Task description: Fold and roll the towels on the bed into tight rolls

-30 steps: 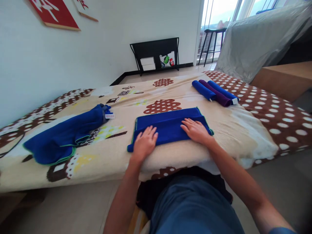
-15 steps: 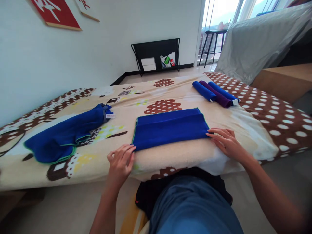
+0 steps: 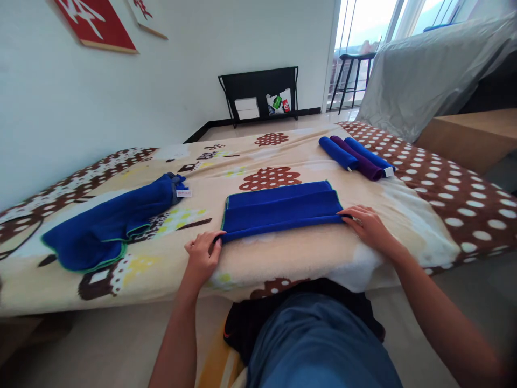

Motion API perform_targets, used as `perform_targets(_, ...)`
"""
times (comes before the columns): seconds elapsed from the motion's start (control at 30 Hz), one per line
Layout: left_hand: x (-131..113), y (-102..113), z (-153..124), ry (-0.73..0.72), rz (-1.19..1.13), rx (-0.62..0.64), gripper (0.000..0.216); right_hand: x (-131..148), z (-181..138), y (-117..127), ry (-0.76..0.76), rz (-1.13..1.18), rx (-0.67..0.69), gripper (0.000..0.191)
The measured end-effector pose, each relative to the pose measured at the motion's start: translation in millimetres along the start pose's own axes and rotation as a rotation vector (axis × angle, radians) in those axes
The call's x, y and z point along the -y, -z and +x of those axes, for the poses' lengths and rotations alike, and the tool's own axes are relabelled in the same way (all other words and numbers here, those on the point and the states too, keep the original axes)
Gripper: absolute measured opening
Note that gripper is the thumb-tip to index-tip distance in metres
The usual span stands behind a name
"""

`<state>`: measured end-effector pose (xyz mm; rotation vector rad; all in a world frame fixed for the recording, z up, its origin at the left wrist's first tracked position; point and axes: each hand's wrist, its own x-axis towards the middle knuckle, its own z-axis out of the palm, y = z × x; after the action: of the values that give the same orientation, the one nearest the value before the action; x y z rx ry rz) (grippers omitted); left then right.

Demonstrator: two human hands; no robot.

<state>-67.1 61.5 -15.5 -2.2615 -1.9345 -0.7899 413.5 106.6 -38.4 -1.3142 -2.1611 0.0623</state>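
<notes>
A blue towel (image 3: 283, 207) with green edging lies folded into a rectangle on the patterned blanket (image 3: 258, 264). Its near edge is turned up into a narrow fold. My left hand (image 3: 204, 253) pinches the near left corner between thumb and fingers. At the near right corner, my right hand (image 3: 365, 226) grips the other end of the fold. To the left lies a second blue towel (image 3: 113, 221), loose and crumpled, with a white label at its far end.
At the back right lie a rolled blue towel (image 3: 337, 153), a rolled purple towel (image 3: 359, 159) and another blue roll (image 3: 374, 156), side by side. Beyond the bed stands a black rack (image 3: 258, 86) with white boxes. A plastic-covered piece of furniture (image 3: 436, 70) is at the right.
Both hands have closed on the near corners and moved slightly away from me and inward. The towel's near edge, flat before, is now turned up in a narrow fold.
</notes>
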Motion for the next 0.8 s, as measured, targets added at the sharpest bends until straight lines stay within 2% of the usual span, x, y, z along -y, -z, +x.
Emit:
perform_targets(0.13, 6.1, 0.4, 6.9, 0.049, -0.030, 0.018, 0.029, 0.6, 10.4, -0.4, -0.024, 0.043, -0.048, 0.030)
perform_targets(0.23, 14.0, 4.8, 5.4, 0.030, -0.101, 0.010, 0.027, 3.3, 11.5, 6.7, -0.018, 0.054, -0.048, 0.028)
perform_targets(0.37, 23.9, 13.3, -0.9, 0.002, -0.180, 0.073, 0.027, 2.4, 2.4, 19.6, -0.005, 0.079, 0.032, 0.030)
perform_targets(0.47, 18.1, 14.2, -2.3, -0.009, -0.115, 0.139, 0.026, 3.2, -1.5, 20.5, 0.007, 0.004, 0.091, 0.030)
perform_targets(0.53, 2.4, 9.9, -0.5, 0.012, 0.044, 0.082, 0.027, 11.8, 1.1, 14.4, -0.033, -0.139, 0.049, 0.029)
perform_targets(0.63, -38.3, -3.5, 4.1, 0.037, 0.236, -0.075, 0.034, 43.7, 11.0, -4.3, -0.048, -0.275, -0.065, 0.035)
perform_targets(0.7, -70.0, -16.4, 7.4, -0.014, 0.205, -0.118, 0.037, 73.4, 18.2, -21.1, 0.059, -0.219, -0.055, 0.045)
perform_targets(0.8, -106.5, -37.2, 10.6, -0.208, 0.029, -0.040, 0.038, 110.5, 24.4, -44.1, 0.235, -0.099, 0.046, 0.052)
